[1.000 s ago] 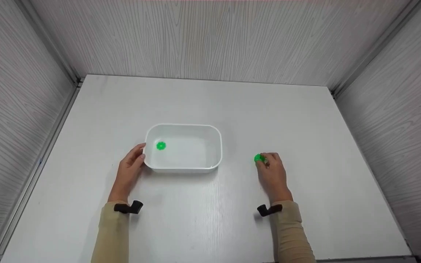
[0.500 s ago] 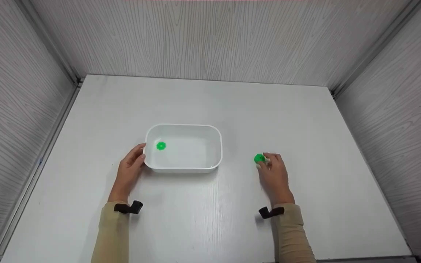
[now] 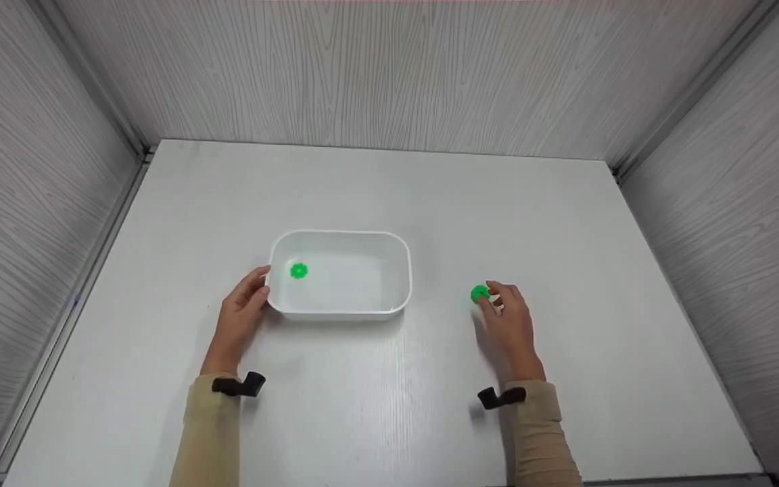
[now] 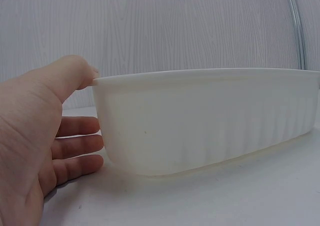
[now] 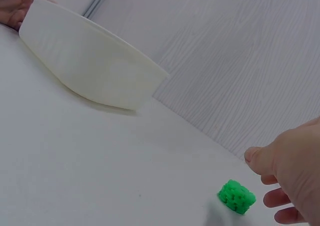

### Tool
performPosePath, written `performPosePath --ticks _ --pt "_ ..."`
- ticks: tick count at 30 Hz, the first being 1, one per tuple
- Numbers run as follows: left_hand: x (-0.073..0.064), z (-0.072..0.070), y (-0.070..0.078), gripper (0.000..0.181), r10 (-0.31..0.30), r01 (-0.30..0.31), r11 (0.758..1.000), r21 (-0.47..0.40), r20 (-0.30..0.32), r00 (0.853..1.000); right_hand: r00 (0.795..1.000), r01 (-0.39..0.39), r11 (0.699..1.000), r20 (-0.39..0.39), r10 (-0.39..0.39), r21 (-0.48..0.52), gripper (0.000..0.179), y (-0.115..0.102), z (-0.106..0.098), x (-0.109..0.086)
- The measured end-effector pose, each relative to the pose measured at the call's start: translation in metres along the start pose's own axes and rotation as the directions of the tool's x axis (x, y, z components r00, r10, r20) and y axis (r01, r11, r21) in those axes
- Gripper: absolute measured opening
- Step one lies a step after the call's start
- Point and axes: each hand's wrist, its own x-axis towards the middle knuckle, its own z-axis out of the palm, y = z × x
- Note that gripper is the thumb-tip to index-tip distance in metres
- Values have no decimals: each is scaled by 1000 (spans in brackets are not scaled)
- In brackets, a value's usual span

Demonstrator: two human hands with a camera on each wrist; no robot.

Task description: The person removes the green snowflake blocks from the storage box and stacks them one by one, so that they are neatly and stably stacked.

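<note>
A white plastic tub [image 3: 342, 315] stands on the table, with a flat green flower-shaped piece [image 3: 299, 270] inside near its left end. My left hand [image 3: 237, 321] touches the tub's left end from outside, thumb at the rim and fingers against the wall, as the left wrist view also shows. To the right of the tub, a small bumpy green block [image 5: 237, 197], seemingly several flower-shaped pieces stacked together, sits on the table. Beside it is my right hand [image 3: 508, 328], thumb and fingers loosely bent; the right wrist view shows a gap between them and the block.
The white table [image 3: 376, 399] is enclosed by wood-grain panels at the back [image 3: 362, 74] and on both sides. Each wrist carries a black camera mount, the left mount [image 3: 239, 385] and the right mount [image 3: 501, 397].
My right hand has eased slightly back and right, its fingers drawing off the green block, which shows more fully. The left hand and the tub stay put.
</note>
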Motion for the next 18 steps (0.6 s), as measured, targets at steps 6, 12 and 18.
performPosePath --ticks 6,12,18 --pt "1 0 -1 40 -11 11 1000 10 -7 1000 994 107 994 -22 -108 -38 31 -7 7 5" --pt "0 0 -1 41 -12 12 1000 -16 12 1000 982 190 980 -2 -191 -55 32 -16 16 7" --pt "2 -1 -2 41 -25 26 999 -35 14 1000 966 258 965 6 -258 -47 32 -28 27 10"
